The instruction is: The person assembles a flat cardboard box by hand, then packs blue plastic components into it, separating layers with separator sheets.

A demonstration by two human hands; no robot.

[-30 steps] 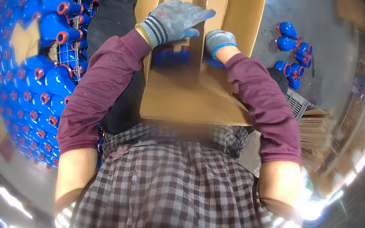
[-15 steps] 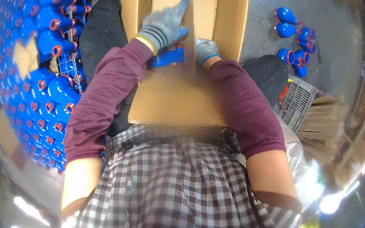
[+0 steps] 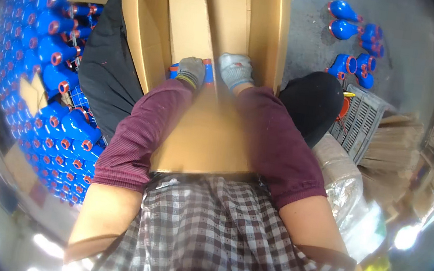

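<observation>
An open cardboard box (image 3: 271, 28) stands between my knees, with its near flap (image 3: 204, 150) folded toward my lap. A thin cardboard divider (image 3: 212, 21) runs lengthwise down its middle. On the divider's left side, my left hand (image 3: 191, 70), in a grey glove, is closed over a blue pipe fitting (image 3: 208, 71) with red-rimmed ends, which shows on both sides of the hand. My right hand (image 3: 235, 69), also gloved, is inside the box to the right of the divider. Its fingers are curled close to the divider; what they grip is hidden.
Many similar blue fittings (image 3: 56, 51) are piled at left beside a wire cage (image 3: 79, 98). Several more fittings (image 3: 344, 29) lie on the floor at right. A grey plastic crate (image 3: 361, 126) and stacked flat cardboard (image 3: 392, 141) stand near my right knee.
My left hand has moved down from beside the divider onto the blue fitting, which sits lower in the box. My right hand has shifted slightly left, closer to the divider.
</observation>
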